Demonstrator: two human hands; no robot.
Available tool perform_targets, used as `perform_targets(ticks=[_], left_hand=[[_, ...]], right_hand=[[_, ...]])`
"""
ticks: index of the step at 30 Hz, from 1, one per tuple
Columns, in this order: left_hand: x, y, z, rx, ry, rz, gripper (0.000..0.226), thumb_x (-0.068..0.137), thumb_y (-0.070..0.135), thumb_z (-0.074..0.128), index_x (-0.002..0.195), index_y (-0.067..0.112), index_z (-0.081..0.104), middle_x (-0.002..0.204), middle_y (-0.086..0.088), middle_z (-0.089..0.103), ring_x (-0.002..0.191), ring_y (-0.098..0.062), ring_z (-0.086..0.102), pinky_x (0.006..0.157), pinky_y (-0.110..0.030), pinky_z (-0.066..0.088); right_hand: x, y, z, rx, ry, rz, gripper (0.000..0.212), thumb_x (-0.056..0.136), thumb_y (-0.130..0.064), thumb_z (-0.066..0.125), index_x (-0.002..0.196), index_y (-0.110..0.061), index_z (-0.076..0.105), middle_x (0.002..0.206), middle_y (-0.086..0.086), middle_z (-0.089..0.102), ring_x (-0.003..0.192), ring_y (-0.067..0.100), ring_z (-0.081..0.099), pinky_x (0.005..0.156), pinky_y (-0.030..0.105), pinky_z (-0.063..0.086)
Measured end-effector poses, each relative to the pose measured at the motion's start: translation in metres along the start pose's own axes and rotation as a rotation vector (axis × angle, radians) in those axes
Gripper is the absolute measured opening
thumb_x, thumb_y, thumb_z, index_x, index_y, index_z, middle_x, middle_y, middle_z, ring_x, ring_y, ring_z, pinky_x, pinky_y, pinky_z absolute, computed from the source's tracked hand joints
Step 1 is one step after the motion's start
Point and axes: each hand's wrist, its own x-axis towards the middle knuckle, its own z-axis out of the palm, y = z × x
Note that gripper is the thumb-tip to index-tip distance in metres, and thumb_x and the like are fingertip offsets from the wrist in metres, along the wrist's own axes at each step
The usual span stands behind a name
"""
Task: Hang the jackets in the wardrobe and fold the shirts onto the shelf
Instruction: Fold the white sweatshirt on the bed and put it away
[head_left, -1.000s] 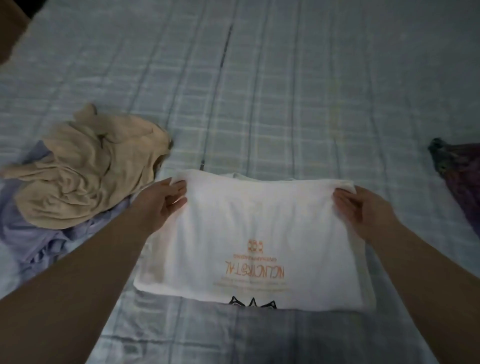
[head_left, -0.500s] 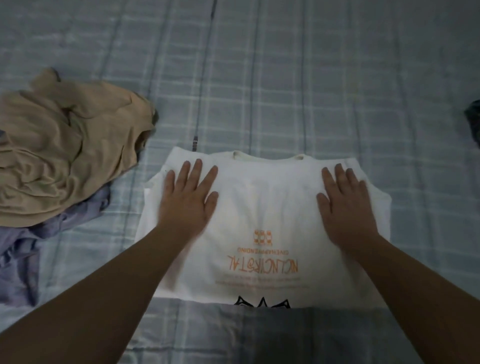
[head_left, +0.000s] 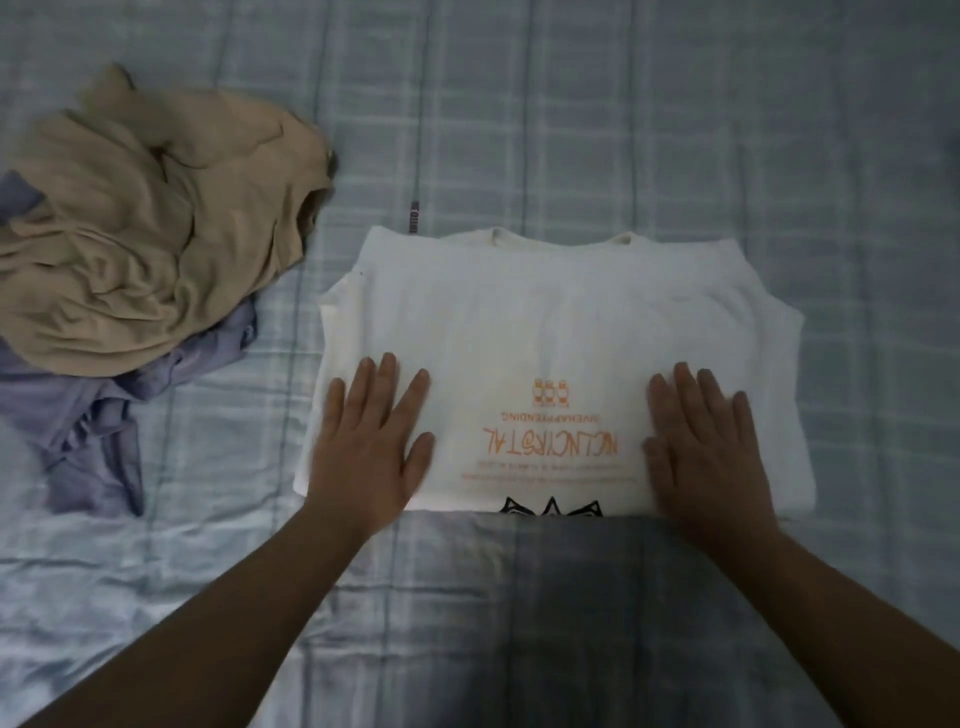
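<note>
A bed (head_left: 675, 130) under a pale blue plaid sheet, smooth and faintly glossy, fills the view. At centre lies a white T-shirt (head_left: 561, 332), soft cotton folded into a broad rectangle, its long axis running 9 to 3 o'clock, its collar toward 12. Orange lettering and a black graphic read upside down near its 6 o'clock edge. The left hand (head_left: 371, 447) and right hand (head_left: 706, 447) lie flat on it, fingers spread, pressing. At 10 o'clock a crumpled beige garment (head_left: 150, 234) rests on a rumpled lavender garment (head_left: 88, 410).
</note>
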Motion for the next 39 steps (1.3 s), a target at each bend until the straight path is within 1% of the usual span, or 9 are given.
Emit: perform_targets(ticks=[9, 12, 16, 19, 23, 26, 32, 35, 39], left_hand=[[-0.025, 0.000, 0.010, 0.058, -0.043, -0.082, 0.067, 0.097, 0.057, 0.017, 0.157, 0.028, 0.013, 0.164, -0.010, 0.009, 0.152, -0.030, 0.000, 0.119, -0.058, 0.010], [-0.028, 0.017, -0.003, 0.013, -0.003, -0.108, 0.066, 0.097, 0.054, 0.019, 0.157, 0.025, 0.013, 0.164, -0.012, 0.008, 0.151, -0.031, -0.003, 0.119, -0.058, 0.006], [-0.020, 0.073, -0.011, -0.018, 0.037, 0.033, 0.065, 0.100, 0.052, 0.018, 0.157, 0.025, 0.003, 0.164, -0.011, 0.001, 0.151, -0.032, -0.008, 0.120, -0.058, 0.004], [-0.021, 0.094, 0.009, -0.002, -0.033, 0.078, 0.064, 0.100, 0.054, 0.021, 0.157, 0.027, 0.011, 0.164, -0.010, 0.008, 0.151, -0.031, -0.001, 0.118, -0.060, 0.008], [-0.026, 0.089, 0.028, 0.055, -0.072, 0.087, 0.064, 0.100, 0.056, 0.020, 0.157, 0.028, 0.013, 0.164, -0.011, 0.010, 0.151, -0.032, 0.000, 0.118, -0.060, 0.008], [-0.025, 0.096, 0.020, 0.021, -0.053, 0.080, 0.067, 0.099, 0.058, 0.020, 0.157, 0.027, 0.009, 0.164, -0.011, 0.005, 0.151, -0.032, -0.004, 0.118, -0.061, 0.007], [0.020, 0.138, -0.021, -0.065, 0.068, 0.141, 0.065, 0.099, 0.053, 0.016, 0.157, 0.025, 0.008, 0.165, -0.010, 0.002, 0.151, -0.030, -0.005, 0.120, -0.056, 0.005], [0.070, 0.175, -0.027, -0.091, 0.091, 0.217, 0.062, 0.100, 0.047, 0.017, 0.157, 0.025, 0.008, 0.165, -0.009, 0.003, 0.152, -0.029, -0.003, 0.121, -0.052, 0.006], [0.120, 0.221, -0.003, 0.009, 0.007, 0.287, 0.062, 0.099, 0.047, 0.015, 0.157, 0.028, 0.005, 0.165, -0.008, 0.002, 0.152, -0.029, -0.003, 0.121, -0.054, 0.002]], right_hand=[[-0.024, 0.005, 0.014, -0.051, -0.030, 0.084, 0.064, 0.098, -0.040, 0.026, 0.157, -0.015, 0.020, 0.163, 0.012, 0.019, 0.150, 0.032, 0.014, 0.120, 0.057, 0.011], [-0.030, -0.010, 0.005, 0.001, 0.009, 0.107, 0.064, 0.098, -0.038, 0.026, 0.157, -0.014, 0.017, 0.164, 0.014, 0.015, 0.151, 0.032, 0.009, 0.120, 0.058, 0.011], [-0.018, -0.065, 0.000, 0.036, 0.059, -0.066, 0.064, 0.100, -0.038, 0.030, 0.157, -0.016, 0.014, 0.165, 0.010, 0.008, 0.153, 0.027, 0.001, 0.121, 0.057, 0.008], [-0.010, -0.082, 0.016, -0.016, 0.019, -0.085, 0.064, 0.101, -0.042, 0.028, 0.158, -0.020, 0.010, 0.166, 0.007, 0.006, 0.153, 0.026, -0.001, 0.120, 0.058, 0.011], [-0.019, -0.069, 0.030, -0.055, -0.013, -0.077, 0.064, 0.100, -0.043, 0.031, 0.157, -0.018, 0.017, 0.165, 0.008, 0.013, 0.152, 0.027, 0.007, 0.118, 0.058, 0.014], [-0.020, -0.062, 0.021, -0.020, 0.001, -0.079, 0.066, 0.101, -0.045, 0.027, 0.158, -0.017, 0.012, 0.165, 0.008, 0.008, 0.153, 0.026, 0.003, 0.120, 0.057, 0.012], [0.019, 0.004, -0.018, 0.076, 0.148, 0.120, 0.063, 0.101, -0.039, 0.026, 0.157, -0.014, 0.012, 0.165, 0.011, 0.009, 0.152, 0.028, 0.006, 0.122, 0.053, 0.011], [0.017, 0.037, -0.008, 0.052, 0.077, 0.176, 0.062, 0.102, -0.042, 0.020, 0.157, -0.015, 0.008, 0.165, 0.011, 0.008, 0.152, 0.028, 0.006, 0.122, 0.053, 0.013], [-0.002, 0.059, 0.018, 0.025, 0.017, 0.206, 0.065, 0.101, -0.046, 0.017, 0.158, -0.015, 0.010, 0.165, 0.011, 0.012, 0.152, 0.028, 0.010, 0.120, 0.054, 0.017]])
